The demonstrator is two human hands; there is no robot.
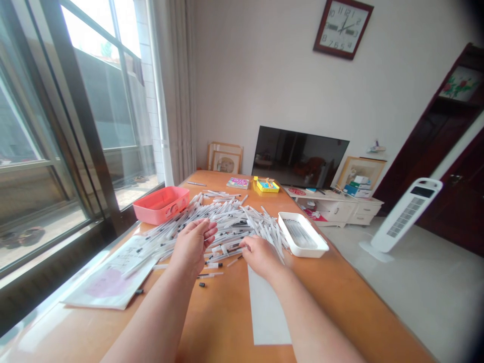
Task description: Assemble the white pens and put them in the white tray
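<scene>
A wide heap of pens (227,217), with clear-white barrels and many black ends, is spread over the wooden table. My left hand (192,244) is at the near side of the heap, palm turned inward, its fingers loosely bent and apart with nothing visible in them. To its right, my right hand (262,254) has thumb and fingers pinched together at a pen (233,248) whose dark end points left. Under my right wrist lies a white paper sheet (268,312). A loose black cap (202,285) rests in front of the heap.
A pink basket (161,206) stands left of the heap; a white tray (302,237) holding pen parts is on the right. A printed bag or booklet (109,277) lies at left. Farther back are a yellow box (267,187) and a colourful booklet (237,183).
</scene>
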